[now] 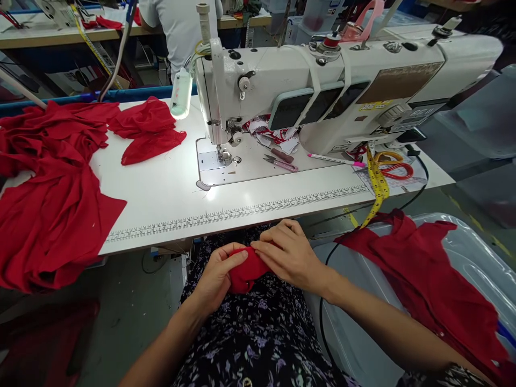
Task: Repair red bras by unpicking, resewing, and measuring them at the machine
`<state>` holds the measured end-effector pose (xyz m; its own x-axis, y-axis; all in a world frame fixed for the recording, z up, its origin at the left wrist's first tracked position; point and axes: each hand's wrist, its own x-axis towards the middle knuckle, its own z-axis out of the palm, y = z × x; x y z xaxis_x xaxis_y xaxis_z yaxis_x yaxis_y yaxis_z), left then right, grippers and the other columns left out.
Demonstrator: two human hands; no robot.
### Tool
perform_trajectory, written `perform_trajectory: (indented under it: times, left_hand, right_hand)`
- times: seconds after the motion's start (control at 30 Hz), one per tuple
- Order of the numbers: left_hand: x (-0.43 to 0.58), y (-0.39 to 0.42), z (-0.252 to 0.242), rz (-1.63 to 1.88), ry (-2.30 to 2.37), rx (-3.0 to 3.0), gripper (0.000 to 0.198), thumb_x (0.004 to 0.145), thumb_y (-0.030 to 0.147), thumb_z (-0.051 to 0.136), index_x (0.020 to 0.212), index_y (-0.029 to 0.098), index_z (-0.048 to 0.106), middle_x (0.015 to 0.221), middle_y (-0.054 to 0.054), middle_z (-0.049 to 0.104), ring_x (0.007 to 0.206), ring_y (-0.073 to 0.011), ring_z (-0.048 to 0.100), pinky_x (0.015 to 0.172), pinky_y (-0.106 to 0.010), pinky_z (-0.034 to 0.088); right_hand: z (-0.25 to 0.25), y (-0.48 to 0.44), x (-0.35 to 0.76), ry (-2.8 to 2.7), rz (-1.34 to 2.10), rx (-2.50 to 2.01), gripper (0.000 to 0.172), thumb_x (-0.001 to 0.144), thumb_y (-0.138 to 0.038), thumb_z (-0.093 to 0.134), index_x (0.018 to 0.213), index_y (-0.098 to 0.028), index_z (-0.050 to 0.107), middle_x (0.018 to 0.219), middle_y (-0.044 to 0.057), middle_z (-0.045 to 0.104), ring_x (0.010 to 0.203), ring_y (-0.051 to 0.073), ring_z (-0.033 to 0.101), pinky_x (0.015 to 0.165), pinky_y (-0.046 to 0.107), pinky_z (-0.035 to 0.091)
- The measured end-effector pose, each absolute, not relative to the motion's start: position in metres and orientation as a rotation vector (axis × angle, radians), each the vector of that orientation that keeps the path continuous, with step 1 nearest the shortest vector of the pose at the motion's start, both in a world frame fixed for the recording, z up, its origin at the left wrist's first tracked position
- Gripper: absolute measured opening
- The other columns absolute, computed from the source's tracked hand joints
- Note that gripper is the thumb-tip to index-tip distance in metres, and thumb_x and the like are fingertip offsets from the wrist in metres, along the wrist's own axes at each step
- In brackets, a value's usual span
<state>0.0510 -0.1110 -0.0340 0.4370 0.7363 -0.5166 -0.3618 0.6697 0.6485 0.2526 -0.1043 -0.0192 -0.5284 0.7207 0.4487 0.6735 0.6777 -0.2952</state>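
Observation:
Over my lap, a small piece of red fabric is held between both hands, just in front of the table's edge. My left hand pinches its upper left side, thumb on top. With fingers closed on the right part of the same cloth, my right hand hides some of it. Beyond my hands stands a white sewing machine, its needle and presser foot above the metal plate. No cloth lies under the foot.
Red fabric heaps cover the table's left side. Thread snips, a pink-capped pen, orange-handled scissors and a yellow tape measure lie rightward. More red cloth drapes over a clear plastic bin. Another person sits beyond.

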Motion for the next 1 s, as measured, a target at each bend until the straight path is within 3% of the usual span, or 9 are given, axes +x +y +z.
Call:
perform_trajectory:
  times: [0.17,0.27,0.4,0.6,0.77,0.87,0.93,1.0]
  left_hand:
    - [0.050,-0.112,-0.034,0.720,0.875,0.478,0.024,0.079,0.033,0.080,0.086,0.014,0.069,0.077,-0.002,0.062,0.066,-0.0084,0.054,0.061,-0.019,0.048]
    - [0.049,-0.113,-0.036,0.719,0.886,0.457,0.024,0.078,0.034,0.081,0.088,0.015,0.070,0.076,-0.002,0.063,0.064,-0.0082,0.054,0.061,-0.019,0.048]
    - [0.049,-0.112,-0.039,0.730,0.911,0.430,0.025,0.076,0.033,0.082,0.088,0.015,0.070,0.076,-0.001,0.063,0.064,-0.0086,0.055,0.061,-0.019,0.050]
    - [0.050,-0.111,-0.041,0.719,0.913,0.419,0.024,0.077,0.033,0.081,0.088,0.015,0.070,0.080,-0.003,0.065,0.068,-0.0104,0.058,0.062,-0.020,0.050]
    - [0.046,-0.110,-0.042,0.718,0.924,0.460,0.025,0.078,0.035,0.080,0.087,0.015,0.069,0.081,-0.003,0.066,0.070,-0.0108,0.059,0.063,-0.020,0.049]
    - [0.045,-0.111,-0.041,0.702,0.938,0.537,0.027,0.078,0.038,0.079,0.083,0.015,0.067,0.077,-0.002,0.063,0.065,-0.0093,0.055,0.060,-0.019,0.046]
    - [0.047,-0.112,-0.040,0.688,0.945,0.606,0.029,0.078,0.040,0.079,0.082,0.015,0.065,0.074,-0.001,0.061,0.062,-0.0085,0.052,0.057,-0.018,0.043]
    - [0.049,-0.113,-0.038,0.669,0.951,0.699,0.030,0.078,0.042,0.078,0.083,0.016,0.065,0.073,0.000,0.060,0.060,-0.0081,0.050,0.055,-0.018,0.040]
  right_hand:
    - [-0.022,-0.103,0.245,-2.300,0.183,-1.080,0.012,0.094,-0.012,0.051,0.095,-0.018,0.061,0.088,0.003,0.065,0.081,0.016,0.054,0.084,0.038,0.036]
    - [-0.023,-0.100,0.245,-2.069,0.597,-1.176,0.014,0.093,-0.014,0.047,0.082,-0.020,0.053,0.078,0.001,0.058,0.075,0.015,0.051,0.074,0.033,0.036]
    - [-0.024,-0.097,0.252,-1.630,1.160,-1.262,0.015,0.094,-0.022,0.045,0.080,-0.021,0.050,0.078,-0.001,0.051,0.071,0.014,0.045,0.065,0.029,0.035]
    - [-0.021,-0.096,0.257,-1.097,1.516,-1.098,0.016,0.094,-0.029,0.054,0.081,-0.020,0.057,0.085,0.002,0.053,0.081,0.015,0.048,0.076,0.031,0.038]
    - [-0.010,-0.095,0.286,-0.946,1.459,-1.000,0.018,0.092,-0.030,0.056,0.076,-0.021,0.055,0.069,-0.002,0.046,0.065,0.013,0.044,0.065,0.030,0.038]
    - [-0.005,-0.098,0.303,-1.334,1.202,-1.172,0.028,0.095,-0.033,0.052,0.070,-0.022,0.056,0.060,-0.002,0.048,0.059,0.015,0.044,0.061,0.031,0.038]
    - [-0.004,-0.103,0.302,-1.718,0.940,-1.307,0.020,0.094,-0.032,0.056,0.078,-0.022,0.064,0.072,0.002,0.061,0.071,0.017,0.054,0.069,0.033,0.043]
    - [-0.005,-0.109,0.292,-1.987,0.833,-1.304,0.014,0.094,-0.029,0.058,0.103,-0.024,0.067,0.097,0.005,0.069,0.093,0.020,0.060,0.084,0.035,0.046]
